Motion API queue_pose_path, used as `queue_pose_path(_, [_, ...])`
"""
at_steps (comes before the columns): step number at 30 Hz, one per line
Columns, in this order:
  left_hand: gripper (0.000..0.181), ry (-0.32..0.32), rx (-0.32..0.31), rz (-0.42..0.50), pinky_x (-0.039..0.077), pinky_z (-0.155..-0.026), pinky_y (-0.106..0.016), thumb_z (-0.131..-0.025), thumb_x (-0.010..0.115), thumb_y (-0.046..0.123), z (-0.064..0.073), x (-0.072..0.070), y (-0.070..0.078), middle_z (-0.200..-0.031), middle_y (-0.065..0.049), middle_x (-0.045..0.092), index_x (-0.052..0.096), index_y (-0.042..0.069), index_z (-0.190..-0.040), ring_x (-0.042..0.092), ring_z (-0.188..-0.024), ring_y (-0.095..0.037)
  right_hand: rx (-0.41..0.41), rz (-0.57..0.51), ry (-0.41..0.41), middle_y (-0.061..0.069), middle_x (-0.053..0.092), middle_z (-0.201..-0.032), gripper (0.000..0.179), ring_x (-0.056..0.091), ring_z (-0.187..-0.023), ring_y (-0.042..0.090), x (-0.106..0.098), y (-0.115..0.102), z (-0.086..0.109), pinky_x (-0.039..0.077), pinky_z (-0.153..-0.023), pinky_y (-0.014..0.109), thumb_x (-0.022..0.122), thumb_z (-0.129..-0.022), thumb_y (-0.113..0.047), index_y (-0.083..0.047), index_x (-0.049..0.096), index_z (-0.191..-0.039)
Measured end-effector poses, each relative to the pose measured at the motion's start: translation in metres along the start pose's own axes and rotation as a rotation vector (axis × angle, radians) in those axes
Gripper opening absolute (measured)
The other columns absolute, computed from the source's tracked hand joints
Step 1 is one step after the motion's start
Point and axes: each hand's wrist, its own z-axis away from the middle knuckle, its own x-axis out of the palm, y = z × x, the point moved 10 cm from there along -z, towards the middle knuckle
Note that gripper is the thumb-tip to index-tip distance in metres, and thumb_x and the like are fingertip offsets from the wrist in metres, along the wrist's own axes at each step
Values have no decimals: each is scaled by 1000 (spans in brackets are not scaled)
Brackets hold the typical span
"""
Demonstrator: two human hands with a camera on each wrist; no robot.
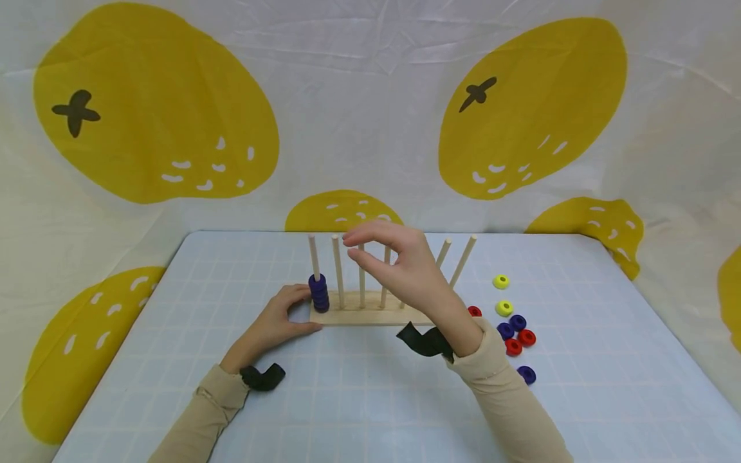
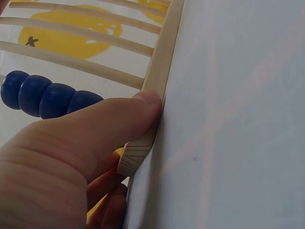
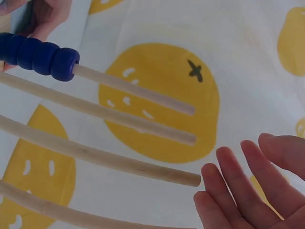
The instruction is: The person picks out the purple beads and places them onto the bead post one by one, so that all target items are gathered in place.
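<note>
A wooden peg rack point(image 1: 370, 316) with several upright pegs stands at the middle of the table. On its leftmost peg, a stack of dark blue beads point(image 1: 319, 294) sits down at the base. My left hand point(image 1: 278, 316) grips the rack's left end; in the left wrist view the thumb point(image 2: 147, 102) lies on the base's edge and the fingers pass behind it. Raised over the pegs, my right hand point(image 1: 399, 262) holds nothing, its thumb and forefinger apart. In the right wrist view its relaxed fingers point(image 3: 233, 176) are close to the tips of the bare pegs point(image 3: 143, 169).
Right of the rack lie loose beads: two yellow beads point(image 1: 504, 307), several blue beads point(image 1: 518, 322) and several red beads point(image 1: 527, 337). One blue bead point(image 1: 526, 375) lies nearer, beside the right sleeve point(image 1: 509, 399). A fruit-patterned cloth point(image 1: 359, 128) hangs behind the table point(image 1: 347, 399).
</note>
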Motion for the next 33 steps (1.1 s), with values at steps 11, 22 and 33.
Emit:
queue_pose_path(11, [64, -4, -7, -2, 40, -104, -51, -71, 91, 18, 0, 0, 1, -131, -11, 60, 65, 3, -127, 50, -122, -30, -28, -54, 15, 8, 73, -106, 15, 65, -107, 20, -17, -2, 21, 52, -94, 35, 72, -86, 6, -3, 76, -98])
queue_pose_path(22, [64, -5, 0, -2, 40, -105, -51, -70, 91, 17, 1, -1, 3, -131, -12, 60, 65, 2, -126, 50, -122, -30, 2, -116, 21, 12, 72, -102, 3, 65, -104, 25, -46, 3, 47, 54, -87, 30, 72, -90, -5, -3, 73, -91])
queue_pose_path(33, [64, -11, -28, 1, 40, -105, -52, -71, 91, 17, 1, 0, 1, -131, -12, 59, 64, 2, -127, 50, -123, -31, 134, -65, 73, 16, 71, -105, 17, 62, -109, 27, -91, 21, 76, 48, -102, 32, 69, -85, 13, -3, 72, -90])
